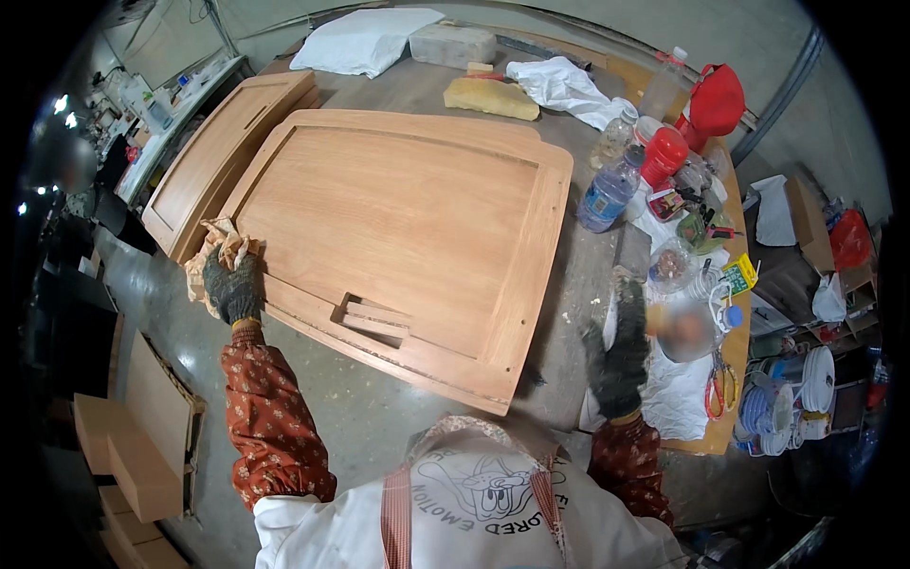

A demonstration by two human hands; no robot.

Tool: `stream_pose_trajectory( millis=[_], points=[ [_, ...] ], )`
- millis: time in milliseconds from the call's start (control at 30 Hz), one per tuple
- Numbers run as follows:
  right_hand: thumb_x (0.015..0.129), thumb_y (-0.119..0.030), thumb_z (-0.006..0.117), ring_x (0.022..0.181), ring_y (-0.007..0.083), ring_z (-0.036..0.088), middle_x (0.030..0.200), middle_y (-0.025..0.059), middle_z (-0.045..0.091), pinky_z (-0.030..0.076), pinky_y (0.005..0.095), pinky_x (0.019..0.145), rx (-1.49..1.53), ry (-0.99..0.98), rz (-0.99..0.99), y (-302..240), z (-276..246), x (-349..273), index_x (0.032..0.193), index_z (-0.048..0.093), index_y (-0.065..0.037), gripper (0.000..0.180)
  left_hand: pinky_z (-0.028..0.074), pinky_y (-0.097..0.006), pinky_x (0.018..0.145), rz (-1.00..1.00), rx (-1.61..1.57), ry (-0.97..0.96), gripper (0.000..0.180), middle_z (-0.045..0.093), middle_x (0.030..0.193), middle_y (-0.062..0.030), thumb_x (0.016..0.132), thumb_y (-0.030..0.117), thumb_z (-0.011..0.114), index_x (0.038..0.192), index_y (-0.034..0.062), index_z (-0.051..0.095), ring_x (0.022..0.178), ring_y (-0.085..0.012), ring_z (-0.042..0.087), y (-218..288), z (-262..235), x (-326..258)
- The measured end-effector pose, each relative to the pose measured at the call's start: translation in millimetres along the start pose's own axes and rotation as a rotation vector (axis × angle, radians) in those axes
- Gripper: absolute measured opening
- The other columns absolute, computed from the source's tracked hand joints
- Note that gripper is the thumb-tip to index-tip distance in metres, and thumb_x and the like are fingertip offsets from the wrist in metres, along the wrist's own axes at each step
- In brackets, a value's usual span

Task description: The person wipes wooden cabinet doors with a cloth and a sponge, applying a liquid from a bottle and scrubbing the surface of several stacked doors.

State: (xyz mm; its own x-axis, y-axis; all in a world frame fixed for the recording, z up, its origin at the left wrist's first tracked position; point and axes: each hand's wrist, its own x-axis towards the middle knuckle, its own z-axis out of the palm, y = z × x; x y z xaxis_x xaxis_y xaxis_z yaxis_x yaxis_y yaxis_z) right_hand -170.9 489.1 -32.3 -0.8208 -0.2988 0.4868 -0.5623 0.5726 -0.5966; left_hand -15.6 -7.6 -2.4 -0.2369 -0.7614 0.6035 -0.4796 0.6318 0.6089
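A pale brown wooden panel (398, 218) with a raised frame and a rectangular slot near its near edge lies flat on the worktable. At its left near corner my left hand (233, 286), in a dark knit glove, is closed on a crumpled tan cloth (201, 258). My right hand (618, 358), gloved too, is over the table to the right of the panel. Its fingers stretch away from me, the thumb stands apart, and I see nothing in it. Just past its fingertips is a grey block (633, 250).
A second wooden panel (213, 156) lies at the left. Along the right stand a water bottle (611, 194), a red bottle (664, 155), a clear cup (684, 334) and scissors (714, 387). A yellow sponge-like piece (491, 98) and white cloth (569, 87) lie at the back.
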Motion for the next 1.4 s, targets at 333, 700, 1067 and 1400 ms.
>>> stream_pose_trajectory(
  millis=[333, 700, 1067, 1400],
  points=[
    [0.085, -0.024, 0.068, 0.122, 0.0393, 0.046, 0.134, 0.0253, 0.046, 0.036, 0.0440, 0.103, 0.252, -0.217, -0.163, -11, 37, 25, 0.140, 0.040, -0.004, 0.065, 0.047, -0.041, 0.087, 0.088, 0.152, -0.004, 0.058, 0.065, 0.102, -0.0177, 0.070, 0.038, 0.081, 0.111, 0.0012, 0.063, 0.098, -0.0321, 0.062, 13, -8, -36],
    [0.072, -0.024, 0.081, 0.126, 0.0338, 0.045, 0.143, 0.0223, 0.038, 0.037, 0.0394, 0.104, 0.201, 0.198, 0.473, 69, 53, 136, 0.147, 0.018, -0.001, 0.101, 0.044, -0.044, 0.088, 0.122, 0.396, -0.231, 0.056, 0.060, 0.109, -0.0199, 0.071, 0.049, 0.076, 0.104, 0.0054, 0.066, 0.103, -0.0351, 0.056, -16, -52, -12],
    [0.067, -0.025, 0.080, 0.113, 0.0322, 0.054, 0.123, 0.0162, 0.054, 0.041, 0.0416, 0.100, 0.125, 0.320, 0.235, 130, 118, 186, 0.134, 0.042, -0.005, 0.079, 0.054, -0.028, 0.081, -0.530, -1.213, -0.150, 0.041, 0.061, 0.116, -0.0122, 0.091, 0.013, 0.060, 0.128, 0.0000, 0.048, 0.097, -0.0159, 0.063, 48, -54, -56],
    [0.071, -0.022, 0.072, 0.112, 0.0318, 0.054, 0.123, 0.0165, 0.055, 0.040, 0.0451, 0.099, 0.089, 0.066, -0.799, -91, 38, 174, 0.127, 0.051, -0.007, 0.062, 0.041, -0.049, 0.104, -0.492, -1.776, -0.562, 0.049, 0.036, 0.145, -0.0154, 0.102, 0.029, 0.036, 0.146, 0.0088, 0.026, 0.127, -0.0332, 0.045, 10, -48, -96]
  ],
)
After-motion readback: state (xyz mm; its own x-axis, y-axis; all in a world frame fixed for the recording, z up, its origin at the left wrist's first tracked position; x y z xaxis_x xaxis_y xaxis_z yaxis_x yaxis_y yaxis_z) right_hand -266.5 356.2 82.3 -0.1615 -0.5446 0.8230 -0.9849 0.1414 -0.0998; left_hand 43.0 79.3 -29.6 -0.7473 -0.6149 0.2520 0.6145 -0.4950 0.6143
